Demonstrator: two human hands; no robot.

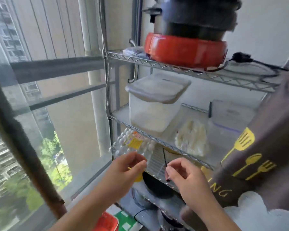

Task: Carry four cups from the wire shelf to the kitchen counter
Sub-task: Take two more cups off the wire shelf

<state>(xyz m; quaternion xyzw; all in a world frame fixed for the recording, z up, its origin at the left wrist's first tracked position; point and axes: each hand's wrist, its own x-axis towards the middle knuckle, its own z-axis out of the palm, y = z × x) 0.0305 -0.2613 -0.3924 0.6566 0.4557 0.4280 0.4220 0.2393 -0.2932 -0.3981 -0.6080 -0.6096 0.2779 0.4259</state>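
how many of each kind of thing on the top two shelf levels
red pot: 1
black pot: 1
plug: 1
lidded tub: 2
white bag: 1
total: 6

Both bare forearms outstretched, left hand [123, 167] and right hand [185, 174] loosely curled.

Colours on the wire shelf [187, 70] and beside it

The shelf was silver; the cooker base [185, 50] red under a black pot [197, 17]; the storage box [155, 104] milky white; the egg carton [133, 144] clear with a yellow label; the brown apron [260, 147] bore yellow utensil prints.
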